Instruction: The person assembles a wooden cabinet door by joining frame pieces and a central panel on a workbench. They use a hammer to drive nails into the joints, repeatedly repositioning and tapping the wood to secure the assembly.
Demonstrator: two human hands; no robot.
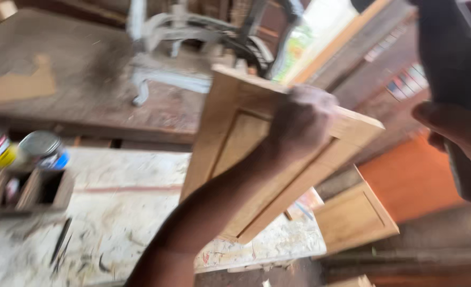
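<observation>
My left hand (301, 123) is closed over the upper edge of a light wooden framed panel (235, 143), shaped like a small cabinet door, and holds it tilted above the workbench (129, 212). At the right edge of the view my right hand (459, 135) is wrapped around a long dark object (451, 58) that runs up out of the picture; blur hides what it is. The two hands are apart, with the panel's right corner between them.
Two tins (41, 149) stand at the left on the stained white workbench, beside a small wooden box with compartments (28, 188). A second wooden panel (355, 218) leans low on the right. Behind stand a pale metal machine frame (166, 58) and a large brown board (76, 69).
</observation>
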